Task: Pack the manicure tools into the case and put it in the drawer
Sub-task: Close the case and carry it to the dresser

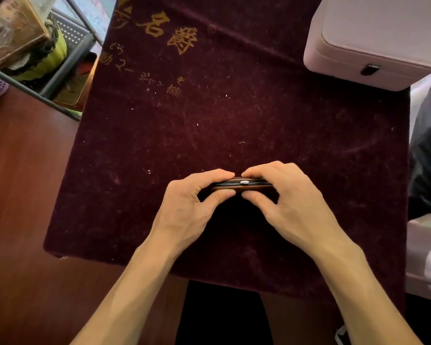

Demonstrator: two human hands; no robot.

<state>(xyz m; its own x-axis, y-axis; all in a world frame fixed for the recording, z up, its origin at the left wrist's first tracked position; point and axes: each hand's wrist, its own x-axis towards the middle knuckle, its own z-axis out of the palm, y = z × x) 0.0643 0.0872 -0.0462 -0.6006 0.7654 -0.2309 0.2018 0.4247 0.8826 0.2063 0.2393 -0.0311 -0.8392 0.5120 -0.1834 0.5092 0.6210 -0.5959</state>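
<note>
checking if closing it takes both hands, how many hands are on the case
2. The left hand pinches the left half of the case, the right hand the right half, both close to the silver clasp. No other hand in view.

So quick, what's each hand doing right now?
Left hand: closed, pinching the case.
Right hand: closed, pinching the same case.

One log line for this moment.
left hand: pinches case | right hand: pinches case | case: halves together, clasp facing camera | under: maroon cloth | stowed: not yet
</note>
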